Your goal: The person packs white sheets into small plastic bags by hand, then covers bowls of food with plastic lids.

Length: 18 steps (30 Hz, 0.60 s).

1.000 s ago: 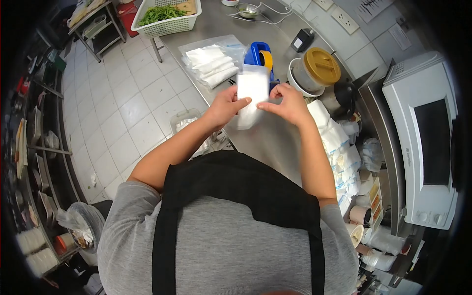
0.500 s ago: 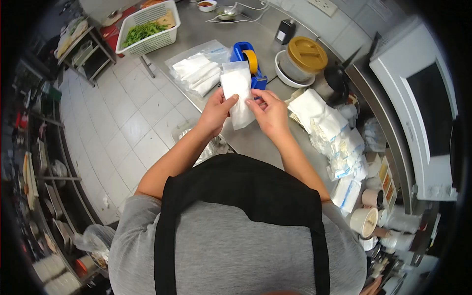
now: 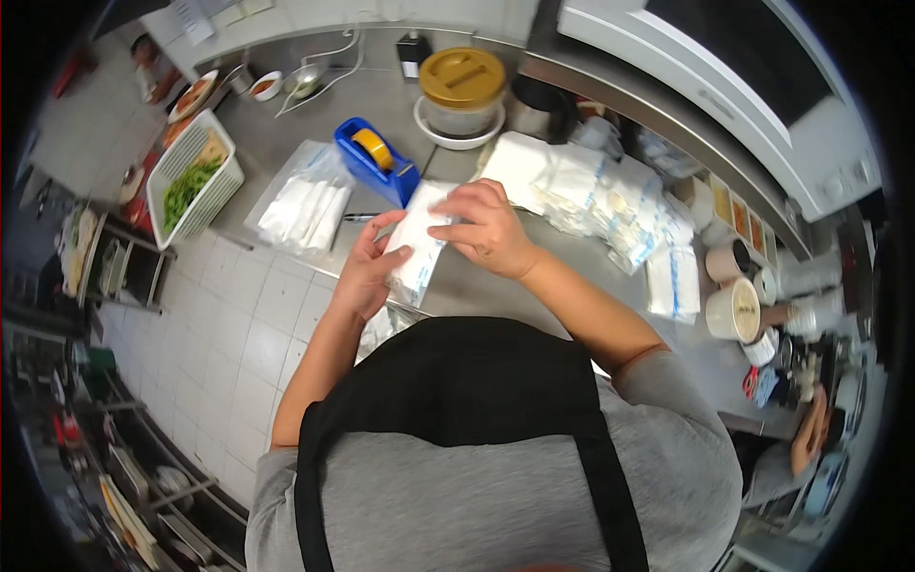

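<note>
Bench: from where I stand, a long stainless-steel bench [image 3: 276, 138] runs along the wall, its front edge by the wearer's black apron [image 3: 457, 381].
Microwave: a white, boxy microwave [image 3: 710, 100] stands above the bench's back edge, toward the right.
Heap: white packets with blue print [image 3: 581, 181] lie overlapping from mid-bench toward the right end.
Basket: a white, slotted plastic basket [image 3: 221, 195] of green leaves sits at the left end, beside the front edge.
Tub: a clear tub with a round gold lid [image 3: 462, 76] stands in a white bowl near the back edge.
Bag: a clear plastic bag [image 3: 305, 160] of rolled white packets rests along the front edge, left of centre.
Dispenser: a blue tape dispenser with a yellow roll [image 3: 396, 181] is just beside the bag.
Left hand: the left hand [image 3: 367, 267] clasps the slim white packet [image 3: 419, 238] between thumb and fingers.
Right hand: the right hand [image 3: 481, 229] reaches across its face, fingers slightly spread; whether they pinch it, I cannot tell.
Packet: tilted, above the front edge.
</note>
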Available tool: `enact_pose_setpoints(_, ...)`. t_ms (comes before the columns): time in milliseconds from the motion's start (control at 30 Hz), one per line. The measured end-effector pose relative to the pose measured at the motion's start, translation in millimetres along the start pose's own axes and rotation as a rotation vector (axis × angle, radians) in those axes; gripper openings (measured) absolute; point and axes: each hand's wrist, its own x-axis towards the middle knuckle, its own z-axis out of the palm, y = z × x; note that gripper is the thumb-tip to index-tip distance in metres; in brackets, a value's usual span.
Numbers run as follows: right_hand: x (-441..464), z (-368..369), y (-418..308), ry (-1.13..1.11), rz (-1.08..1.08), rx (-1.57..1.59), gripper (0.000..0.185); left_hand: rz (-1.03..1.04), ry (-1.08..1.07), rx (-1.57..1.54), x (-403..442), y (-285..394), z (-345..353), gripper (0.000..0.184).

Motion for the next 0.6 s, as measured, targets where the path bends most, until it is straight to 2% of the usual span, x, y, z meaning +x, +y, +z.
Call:
enact_pose_setpoints(33,-2.3,-7.4,-7.5,0.04,0.08,-0.036,0.038,0.062,0.045,0.035,6.7,-8.9,3.4,0.047)
enact_pose_setpoints(100,-22.0,-2.2,-23.6,0.276,0.54,0.307,0.046,0.196,0.144,0.098,18.9,-26.2,15.3,0.055)
enact_pose_setpoints(133,-32.7,3.4,-31.0,0.398,0.76,0.485,0.05,0.222,0.114,0.217,23.3,-34.4,21.0,0.052)
enact_pose_setpoints(167,-42.0,9.5,-37.1,0.475,0.947,0.831,0.053,0.25,0.086,0.335,26.7,-42.2,26.8,0.05)
enact_pose_setpoints(200,-52.1,11.7,-40.6,0.498,0.993,0.869,0.052,0.279,0.058,0.452,28.2,-48.7,33.6,0.048)
enact_pose_setpoints(267,-69.1,15.7,-43.9,0.537,1.088,0.951,0.05,0.127,-0.069,0.468,20.6,-42.2,56.8,0.047)
enact_pose_setpoints(300,-76.9,11.1,-32.1,0.627,1.048,0.839,0.042,0.118,-0.068,0.441,20.2,-39.8,59.8,0.049)
enact_pose_setpoints(367,-94.3,-12.6,8.8,0.672,1.18,0.519,0.035,0.127,-0.048,0.419,22.7,-37.1,57.7,0.051)
enact_pose_setpoints(433,-103.7,-56.6,52.3,0.747,1.082,0.421,0.031,0.16,-0.014,0.431,26.4,-29.7,42.2,0.054)
enact_pose_setpoints(500,-121.4,-84.1,105.1,0.799,1.101,0.304,0.033,0.208,0.052,0.408,27.3,-26.2,26.7,0.053)
enact_pose_setpoints(567,-160.1,-101.7,167.3,0.704,1.117,0.259,0.032,0.252,0.121,0.379,27.7,-20.3,14.2,0.051)
enact_pose_setpoints(600,-163.6,-112.8,174.0,0.517,1.128,0.02,0.032,0.259,0.166,0.38,28.2,-16.9,6.7,0.051)
